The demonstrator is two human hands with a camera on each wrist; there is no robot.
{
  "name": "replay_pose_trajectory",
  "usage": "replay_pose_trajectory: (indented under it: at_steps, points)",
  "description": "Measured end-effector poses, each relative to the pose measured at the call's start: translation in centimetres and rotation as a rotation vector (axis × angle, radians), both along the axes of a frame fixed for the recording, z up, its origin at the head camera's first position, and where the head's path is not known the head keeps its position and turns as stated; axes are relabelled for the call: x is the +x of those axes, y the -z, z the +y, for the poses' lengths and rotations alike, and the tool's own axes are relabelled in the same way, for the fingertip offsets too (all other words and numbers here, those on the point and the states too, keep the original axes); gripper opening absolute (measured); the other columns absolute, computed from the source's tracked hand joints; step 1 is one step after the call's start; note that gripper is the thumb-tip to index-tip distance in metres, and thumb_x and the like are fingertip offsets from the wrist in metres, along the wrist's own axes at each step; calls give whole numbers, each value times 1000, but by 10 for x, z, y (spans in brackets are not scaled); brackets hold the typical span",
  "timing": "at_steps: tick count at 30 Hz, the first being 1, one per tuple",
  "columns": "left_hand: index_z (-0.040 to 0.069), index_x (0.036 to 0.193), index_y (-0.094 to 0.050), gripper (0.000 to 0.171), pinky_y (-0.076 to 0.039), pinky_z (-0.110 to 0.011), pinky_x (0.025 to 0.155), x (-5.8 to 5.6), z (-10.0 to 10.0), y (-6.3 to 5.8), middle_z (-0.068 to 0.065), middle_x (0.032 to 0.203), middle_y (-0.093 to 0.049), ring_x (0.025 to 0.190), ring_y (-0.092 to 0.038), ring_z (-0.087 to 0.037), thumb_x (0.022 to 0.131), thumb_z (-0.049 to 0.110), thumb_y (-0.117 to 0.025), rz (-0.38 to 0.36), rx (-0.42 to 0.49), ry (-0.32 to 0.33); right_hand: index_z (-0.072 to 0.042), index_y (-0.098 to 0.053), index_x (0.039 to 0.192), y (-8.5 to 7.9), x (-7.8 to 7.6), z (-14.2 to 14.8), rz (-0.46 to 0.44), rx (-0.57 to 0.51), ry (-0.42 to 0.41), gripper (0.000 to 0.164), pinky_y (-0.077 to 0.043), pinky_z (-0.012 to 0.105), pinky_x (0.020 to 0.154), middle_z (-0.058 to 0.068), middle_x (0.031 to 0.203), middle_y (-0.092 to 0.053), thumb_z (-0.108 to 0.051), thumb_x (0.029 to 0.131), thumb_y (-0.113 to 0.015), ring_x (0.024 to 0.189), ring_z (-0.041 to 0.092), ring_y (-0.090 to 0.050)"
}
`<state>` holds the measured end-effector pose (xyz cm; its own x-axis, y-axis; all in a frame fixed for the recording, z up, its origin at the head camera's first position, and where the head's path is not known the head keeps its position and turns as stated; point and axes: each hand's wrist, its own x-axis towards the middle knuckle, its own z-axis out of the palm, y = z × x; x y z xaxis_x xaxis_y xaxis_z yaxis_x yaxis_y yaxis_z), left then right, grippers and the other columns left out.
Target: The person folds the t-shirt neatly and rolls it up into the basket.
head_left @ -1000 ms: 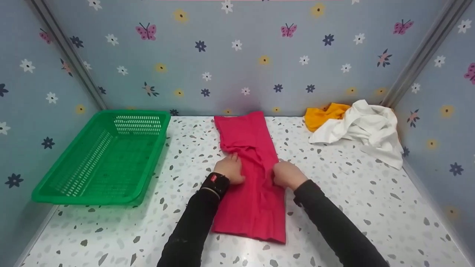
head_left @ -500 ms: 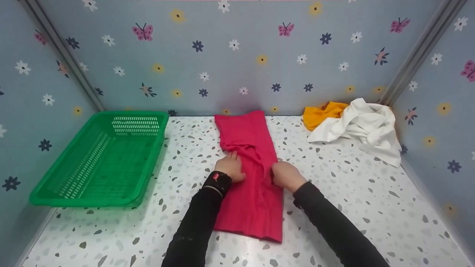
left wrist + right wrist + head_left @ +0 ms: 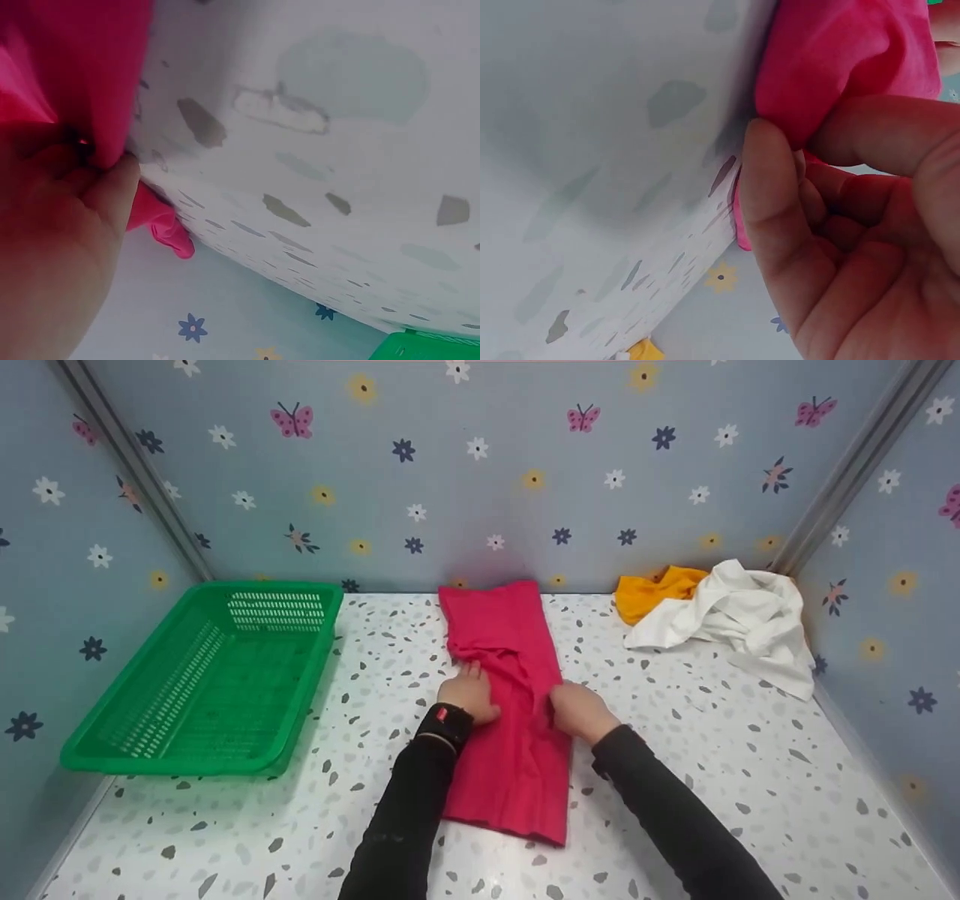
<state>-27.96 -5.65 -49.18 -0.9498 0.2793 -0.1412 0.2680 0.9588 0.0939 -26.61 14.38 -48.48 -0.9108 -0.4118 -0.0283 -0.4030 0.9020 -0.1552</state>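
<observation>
A folded red-pink garment (image 3: 514,791) lies lengthwise on the speckled white table (image 3: 360,675), its far end against the back wall. Which kind of garment it is, I cannot tell. At its left edge my left hand (image 3: 469,694) grips the fabric near a bunched fold; in the left wrist view the fingers curl at the cloth's edge (image 3: 112,97), partly in shadow. On the opposite edge my right hand (image 3: 581,709) pinches the garment. In the right wrist view, cloth (image 3: 810,67) sits between thumb and forefinger, just above the tabletop.
To the left stands a green plastic basket (image 3: 304,712) with slotted sides and nothing inside. A crumpled white cloth (image 3: 750,615) and an orange cloth (image 3: 649,594) lie together in the back right corner. Flower-patterned walls (image 3: 480,487) enclose the back and both sides.
The garment's near end has narrowed and drawn slightly away from the front, its left corner shifting right. Both hands keep their places on the edges; the left has moved marginally forward.
</observation>
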Motion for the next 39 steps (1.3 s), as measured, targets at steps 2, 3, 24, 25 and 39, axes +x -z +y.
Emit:
replay_pose_trajectory:
  at_steps: [2,3,24,25,39]
  points:
    - [-5,137,-36,77,-36,-40,98,0,3,2,-20,143,-30,133,-26,-33,80,45,-55,8,-8,-12,-4,-58,74,0,0,1,12,4,3,4,-45,37,58,8,67,-54,-2,75,-62,62,23,-51]
    - [-5,137,-36,77,-38,-40,96,0,4,3,-20,143,-30,132,-26,-33,81,45,-54,7,-16,-18,-4,-58,75,1,-1,2,22,6,2,4,-45,37,58,9,67,-54,-2,75,-62,62,23,-52]
    - [-7,137,-33,80,-41,-43,92,22,-1,0,-23,146,-22,134,-19,-35,82,47,-53,-61,50,-142,-3,-64,97,9,-19,21,83,-119,-69,18,-46,41,66,11,70,-58,-5,82,-56,70,29,-56]
    - [-6,138,-32,80,-39,-42,95,21,-4,1,-23,146,-22,135,-19,-34,82,47,-54,-62,58,-126,-3,-64,99,9,-18,24,81,-136,-77,19,-46,40,66,10,68,-57,-6,82,-57,69,28,-55]
    - [-1,137,-38,69,-34,-49,97,86,-34,-7,-25,143,-27,127,-27,-47,82,36,-60,-77,116,111,-6,-56,122,-15,42,46,-80,-12,-246,45,-47,35,69,7,89,-58,-17,80,-66,79,20,-55]
